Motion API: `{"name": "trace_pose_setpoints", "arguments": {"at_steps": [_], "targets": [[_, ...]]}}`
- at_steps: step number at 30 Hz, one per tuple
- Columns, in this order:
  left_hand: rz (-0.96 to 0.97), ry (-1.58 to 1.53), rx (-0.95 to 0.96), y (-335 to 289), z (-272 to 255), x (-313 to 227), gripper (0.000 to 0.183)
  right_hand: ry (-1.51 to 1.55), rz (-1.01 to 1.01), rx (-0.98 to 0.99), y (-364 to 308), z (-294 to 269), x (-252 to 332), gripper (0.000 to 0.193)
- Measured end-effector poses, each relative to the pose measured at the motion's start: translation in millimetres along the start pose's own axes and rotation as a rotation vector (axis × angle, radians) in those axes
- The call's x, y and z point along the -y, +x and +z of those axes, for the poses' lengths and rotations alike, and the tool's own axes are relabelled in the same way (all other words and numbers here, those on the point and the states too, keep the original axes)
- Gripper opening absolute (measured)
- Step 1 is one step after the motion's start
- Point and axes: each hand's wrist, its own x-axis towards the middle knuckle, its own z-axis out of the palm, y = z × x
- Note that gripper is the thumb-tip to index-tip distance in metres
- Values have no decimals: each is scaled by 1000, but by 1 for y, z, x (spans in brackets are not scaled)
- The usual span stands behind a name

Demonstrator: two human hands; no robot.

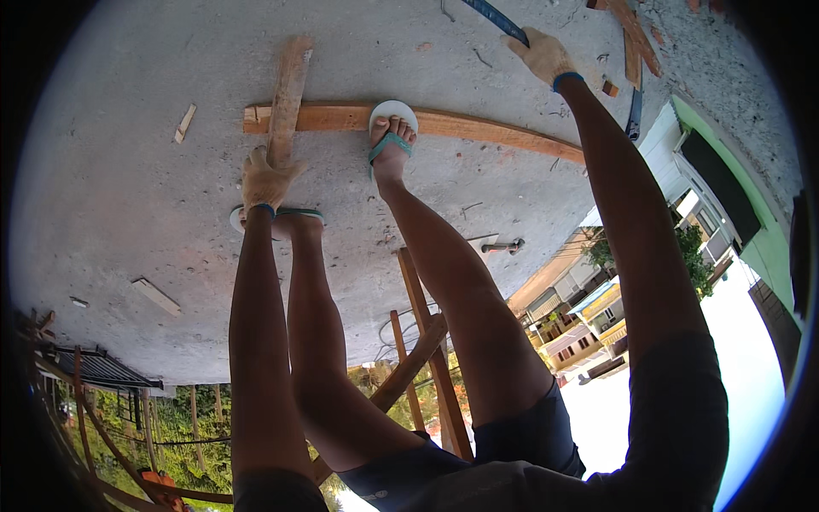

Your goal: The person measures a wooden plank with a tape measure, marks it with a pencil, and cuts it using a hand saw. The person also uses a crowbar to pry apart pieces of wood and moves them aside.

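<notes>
- Right hand is wrapped round a blue bar, far end cut off
- Left hand sits on the short board, can't tell if gripping
- Board's lying over the long plank, concrete stretching leftward

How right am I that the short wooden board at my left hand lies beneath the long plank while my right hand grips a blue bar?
No: the head view shows the short wooden board lying atop the long plank. The rest holds.
</notes>
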Motion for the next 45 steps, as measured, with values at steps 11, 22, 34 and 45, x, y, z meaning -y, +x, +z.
{"name": "trace_pose_setpoints", "arguments": {"at_steps": [11,22,34,45], "targets": [[-106,-395,-39,2,18,-18,58,-417,265,-53,129,-40,-45,58],[-65,-557,-126,-66,-42,5,51,-313,470,-581,106,-125,-90,47],[427,-395,-92,-135,-56,-233,76,1826,475,-95,-138,37,203,57],[219,-423,-57,-120,25,-49,51,608,91,27,-24,-5,25,69]]}}
